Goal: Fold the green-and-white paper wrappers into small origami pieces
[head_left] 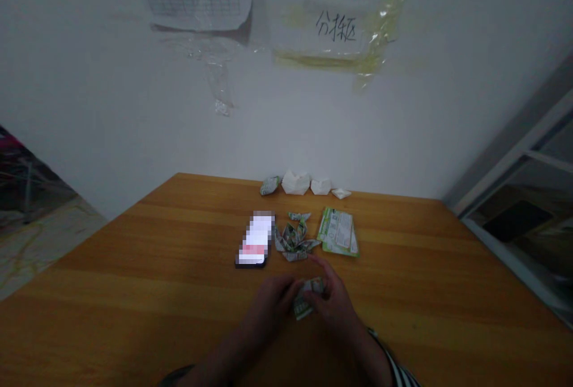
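Note:
Both my hands meet near the front middle of the wooden table (134, 267). My left hand (271, 303) and my right hand (333, 303) are closed together on a small folded piece of printed paper (307, 300), green and white. Just beyond them lies a pile of folded printed paper pieces (293, 237). A phone (256, 239) with a lit screen lies to the left of that pile. A stack of flat green-and-white printed sheets (339, 232) lies to the right of it.
Along the table's far edge by the white wall stand several small folded paper shapes (296, 183), one printed and the others white. Taped plastic and a handwritten sheet (335, 28) hang on the wall. A metal frame (519, 160) stands at the right.

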### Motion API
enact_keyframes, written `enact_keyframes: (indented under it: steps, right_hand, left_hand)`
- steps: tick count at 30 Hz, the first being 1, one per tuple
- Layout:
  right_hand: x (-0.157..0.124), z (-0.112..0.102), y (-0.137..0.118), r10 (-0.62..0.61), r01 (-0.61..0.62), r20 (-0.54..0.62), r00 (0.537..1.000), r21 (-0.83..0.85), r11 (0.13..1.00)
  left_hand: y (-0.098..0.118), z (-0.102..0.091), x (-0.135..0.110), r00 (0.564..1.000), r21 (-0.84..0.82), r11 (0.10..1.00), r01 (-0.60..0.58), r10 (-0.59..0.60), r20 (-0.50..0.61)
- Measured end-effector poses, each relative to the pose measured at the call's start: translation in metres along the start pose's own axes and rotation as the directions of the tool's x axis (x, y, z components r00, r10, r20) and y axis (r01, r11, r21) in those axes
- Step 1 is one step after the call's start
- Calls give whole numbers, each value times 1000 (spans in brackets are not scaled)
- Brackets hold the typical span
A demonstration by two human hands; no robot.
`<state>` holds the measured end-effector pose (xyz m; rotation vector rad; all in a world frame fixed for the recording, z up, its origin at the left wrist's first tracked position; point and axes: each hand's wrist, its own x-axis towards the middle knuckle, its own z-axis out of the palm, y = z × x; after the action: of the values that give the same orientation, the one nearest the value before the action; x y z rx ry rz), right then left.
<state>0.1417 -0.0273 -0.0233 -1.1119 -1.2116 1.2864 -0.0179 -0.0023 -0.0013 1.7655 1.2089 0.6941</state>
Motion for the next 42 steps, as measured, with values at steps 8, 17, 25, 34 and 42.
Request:
enact_keyframes:
  steps: [8,17,25,34,42]
  right_hand:
    - [-3,-3,1,-113,104,-88,990,-97,990]
    - [0,-21,-2,-238,233,27,971,-339,911]
    - [6,-17,-3,-218,170,-192,957,-235,957]
    - [4,-17,10,78,-78,-9,997,-42,996]
    - [0,-6,11,-157,84,-269,950,-264,961]
  left_hand:
    - [-4,-2,3,998,-102,993,65,-66,-10]
    - [-11,1,6,941,-444,830,339,-288,180]
    - [-2,-7,1,995,-248,964,-94,95,-9]
    - [-11,-8,8,989,-277,955,101,-67,129]
    - [-13,4,7,978,-681,705,197,-97,183]
